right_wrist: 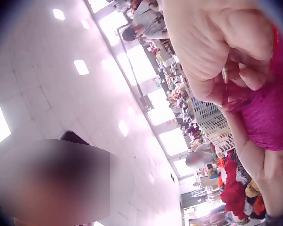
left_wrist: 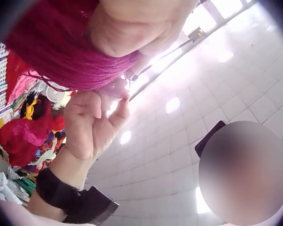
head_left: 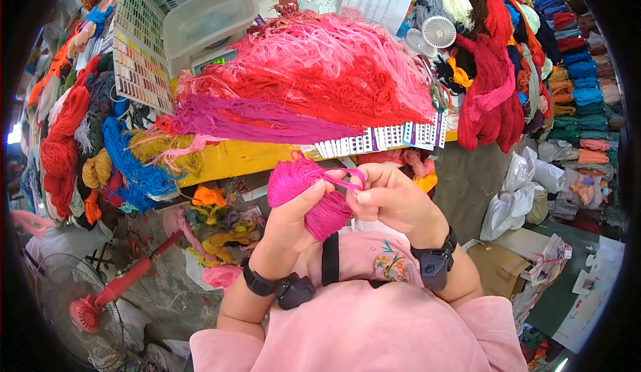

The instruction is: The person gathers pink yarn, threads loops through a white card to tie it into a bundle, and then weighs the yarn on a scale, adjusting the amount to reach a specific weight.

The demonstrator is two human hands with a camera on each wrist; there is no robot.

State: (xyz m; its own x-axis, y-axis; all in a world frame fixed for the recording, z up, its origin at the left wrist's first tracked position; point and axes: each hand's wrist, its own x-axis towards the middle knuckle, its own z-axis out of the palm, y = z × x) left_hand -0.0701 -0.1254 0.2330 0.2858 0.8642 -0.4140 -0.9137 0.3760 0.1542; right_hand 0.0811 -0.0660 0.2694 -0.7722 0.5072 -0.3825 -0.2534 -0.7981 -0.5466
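Note:
A magenta skein of yarn lies bunched in my left hand, its thumb pressed over the front of the bundle. From its right side a few strands stretch across to my right hand, whose thumb and fingers pinch them. In the left wrist view the skein fills the upper left, with the right hand just below it. The right wrist view shows the skein at the right edge, beside the curled right fingers. Both hands are held up in front of the chest, near the table edge.
A yellow-edged table bears a heap of pink and red yarn, purple strands, shade cards and a plastic bin. A floor fan stands at the lower left, a cardboard box at the right.

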